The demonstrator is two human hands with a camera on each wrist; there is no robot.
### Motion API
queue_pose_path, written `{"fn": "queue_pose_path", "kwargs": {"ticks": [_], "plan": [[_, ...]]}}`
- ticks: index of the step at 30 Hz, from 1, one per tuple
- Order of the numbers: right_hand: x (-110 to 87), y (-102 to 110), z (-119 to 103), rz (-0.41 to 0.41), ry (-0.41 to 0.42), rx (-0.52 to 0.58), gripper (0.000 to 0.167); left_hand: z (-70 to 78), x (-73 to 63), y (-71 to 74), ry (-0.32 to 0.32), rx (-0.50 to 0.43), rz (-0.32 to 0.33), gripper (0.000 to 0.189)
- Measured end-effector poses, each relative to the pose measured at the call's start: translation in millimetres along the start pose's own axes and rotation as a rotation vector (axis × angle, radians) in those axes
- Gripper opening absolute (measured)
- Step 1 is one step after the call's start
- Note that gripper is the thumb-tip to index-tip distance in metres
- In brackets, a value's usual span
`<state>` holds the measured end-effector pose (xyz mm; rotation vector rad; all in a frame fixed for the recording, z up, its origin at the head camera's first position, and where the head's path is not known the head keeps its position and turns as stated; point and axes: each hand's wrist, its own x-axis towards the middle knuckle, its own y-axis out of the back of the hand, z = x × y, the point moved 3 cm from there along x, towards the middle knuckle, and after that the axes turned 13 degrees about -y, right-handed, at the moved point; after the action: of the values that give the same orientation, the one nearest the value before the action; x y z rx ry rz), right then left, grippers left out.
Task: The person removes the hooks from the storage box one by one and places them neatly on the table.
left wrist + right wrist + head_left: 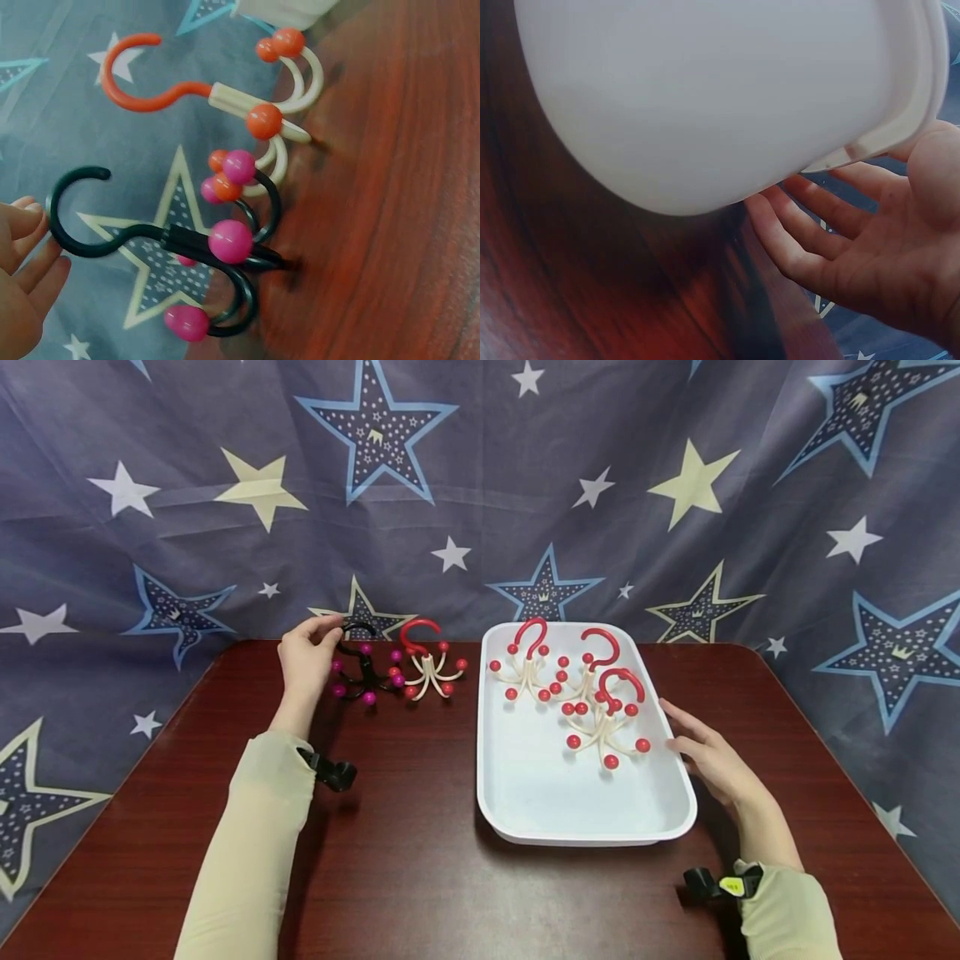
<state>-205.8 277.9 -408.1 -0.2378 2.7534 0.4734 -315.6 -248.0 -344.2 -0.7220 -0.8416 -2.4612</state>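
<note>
At the far left, a left hand meets the hook of a black rack with its fingers loose and not curled round it; whether the tips actually touch, I cannot tell. The black rack stands upright on the table, its pink-tipped legs tight against those of a red-and-cream rack just to its right. A pinch high on the curve, thumb opposite fingers, would likely give the surest hold, and a straight upward lift should keep the neighbouring legs from catching. Further right, the white tray bears three more red-and-cream racks, one at the back left and two close together toward the right, so the bare front is probably the easier area to work over. At the far right, a right hand touches the tray's outer side with nearly straight fingers, and light, even pressure there should steady it without tipping
</note>
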Motion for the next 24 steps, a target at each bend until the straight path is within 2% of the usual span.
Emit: {"fn": "queue_pose_path", "kwargs": {"ticks": [5,11,16,24], "plan": [[-1.2,0,0,0.001,0.000,0.005,0.059,20.4,3.0,2.3,-0.098,-0.023,0.012,0.019],[-2.7,1,-1,-0.010,0.005,0.016,0.060,43.3,3.1,-5.8,-0.201,-0.073,-0.017,0.018],[-1.4,1,1,-0.009,-0.002,0.016,0.060,63.4,-1.4,-17.8,-0.262,-0.096,-0.085,0.018],[-2.1,1,0,-0.012,0.006,0.017,0.060,92.5,-13.7,-41.5,-0.321,-0.187,-0.214,0.020]]}}
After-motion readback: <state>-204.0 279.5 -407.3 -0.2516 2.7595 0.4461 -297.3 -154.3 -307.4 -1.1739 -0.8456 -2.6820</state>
